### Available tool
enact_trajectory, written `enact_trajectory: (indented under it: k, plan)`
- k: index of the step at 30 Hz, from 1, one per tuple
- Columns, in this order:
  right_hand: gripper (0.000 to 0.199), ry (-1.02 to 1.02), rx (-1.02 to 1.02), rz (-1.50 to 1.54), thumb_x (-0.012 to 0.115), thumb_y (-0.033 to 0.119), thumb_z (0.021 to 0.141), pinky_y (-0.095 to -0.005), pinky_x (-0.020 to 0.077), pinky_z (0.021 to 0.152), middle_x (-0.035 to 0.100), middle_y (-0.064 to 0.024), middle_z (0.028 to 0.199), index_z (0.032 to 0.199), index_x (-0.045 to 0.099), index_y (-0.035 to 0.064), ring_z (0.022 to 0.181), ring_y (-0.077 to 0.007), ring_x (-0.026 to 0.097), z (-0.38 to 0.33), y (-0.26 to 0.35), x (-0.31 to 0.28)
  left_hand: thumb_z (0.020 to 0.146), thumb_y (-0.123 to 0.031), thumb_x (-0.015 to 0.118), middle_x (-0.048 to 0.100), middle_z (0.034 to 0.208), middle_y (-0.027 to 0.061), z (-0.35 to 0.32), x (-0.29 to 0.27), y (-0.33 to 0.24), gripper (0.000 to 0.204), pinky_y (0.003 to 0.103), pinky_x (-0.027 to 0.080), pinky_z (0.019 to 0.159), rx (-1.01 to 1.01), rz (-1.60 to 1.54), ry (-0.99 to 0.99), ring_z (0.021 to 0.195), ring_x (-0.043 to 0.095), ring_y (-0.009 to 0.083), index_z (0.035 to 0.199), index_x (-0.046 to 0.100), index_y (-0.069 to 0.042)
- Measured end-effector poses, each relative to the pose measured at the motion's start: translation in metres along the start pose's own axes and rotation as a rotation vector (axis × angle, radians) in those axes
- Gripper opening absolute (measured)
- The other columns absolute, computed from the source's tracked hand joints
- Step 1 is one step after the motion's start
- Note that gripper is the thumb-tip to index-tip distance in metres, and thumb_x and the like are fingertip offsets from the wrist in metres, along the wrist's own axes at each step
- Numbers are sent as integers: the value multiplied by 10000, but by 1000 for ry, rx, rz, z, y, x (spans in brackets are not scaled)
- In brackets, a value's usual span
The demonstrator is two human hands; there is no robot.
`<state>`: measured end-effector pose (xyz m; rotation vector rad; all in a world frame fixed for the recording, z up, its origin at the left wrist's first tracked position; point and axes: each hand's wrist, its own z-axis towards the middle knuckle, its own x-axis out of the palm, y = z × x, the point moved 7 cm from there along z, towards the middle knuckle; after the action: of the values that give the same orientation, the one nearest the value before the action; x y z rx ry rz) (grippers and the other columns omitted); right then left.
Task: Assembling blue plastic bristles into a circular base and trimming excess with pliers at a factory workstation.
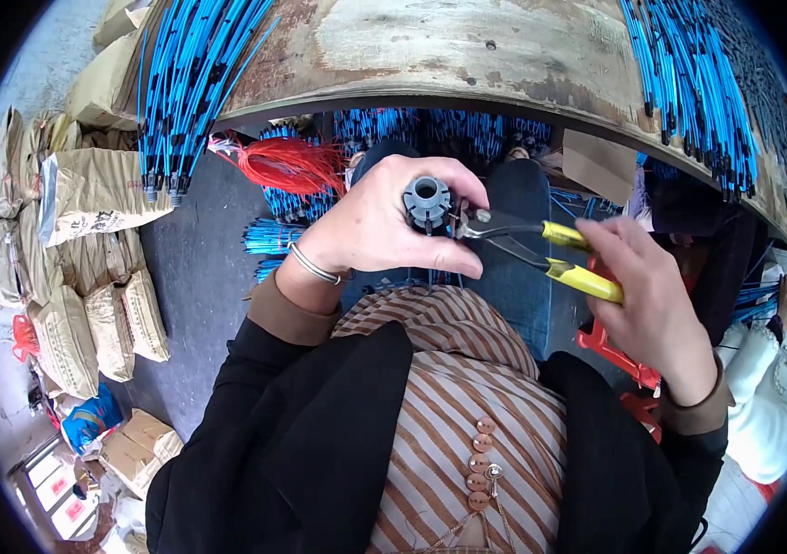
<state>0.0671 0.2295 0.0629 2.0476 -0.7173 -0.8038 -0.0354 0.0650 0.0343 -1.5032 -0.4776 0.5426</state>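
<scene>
My left hand [370, 214] is wrapped round a grey plastic hub [427, 205], a round piece with a hole in its middle and notches about its rim. In my right hand [649, 300] is a pair of pliers [584, 281] with yellow grips, its handles spread apart. The jaws meet the right side of the hub, between my left thumb and fingers. A small metal bit shows at the jaw tips; whether they grip it I cannot tell. Both hands are above my lap, in front of the table edge.
A worn wooden table [467, 46] spans the far side, with bundles of blue rods [195, 83] at its left and more blue rods [698, 92] at its right. Red strands [292, 166] hang below its edge. Paper sacks [70, 337] stand at left; another person's white sleeve [762, 406] shows at right.
</scene>
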Motion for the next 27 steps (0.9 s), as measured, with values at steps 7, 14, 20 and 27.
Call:
enact_trajectory:
  k: [7,14,20,27]
  plan:
    - [558,398,240,907,706,9,695,-254,452,528,619,-120,842,1209,494,-28,557,-230,558,2,-36,57,486,-93,856,645,791,69,3,14,-2,429,264,459,663,71,-21,211,649,556,160,854,655,-7]
    - [588,-326,-254,-342,737,49,705,-247,466,527,649,-124,746,1228,478,-22,514,-198,551,-2,21,-4,498,-83,854,646,778,67,-1,2,-2,406,270,458,644,33,-11,25,639,555,161,847,660,-10]
    - [733,669,275,988,759,32,667,-267,485,620,564,-193,1077,1309,408,-12,793,-222,595,-4,-54,75,503,-52,843,644,773,60,4,23,-12,395,265,452,634,191,-5,263,639,552,151,848,656,-10]
    - [799,89,31,364,686,-48,655,-302,499,657,559,-202,1088,1363,315,-26,799,-276,589,11,-16,33,507,-35,841,640,781,55,2,9,1,386,251,447,635,38,-29,98,641,550,144,842,650,-13]
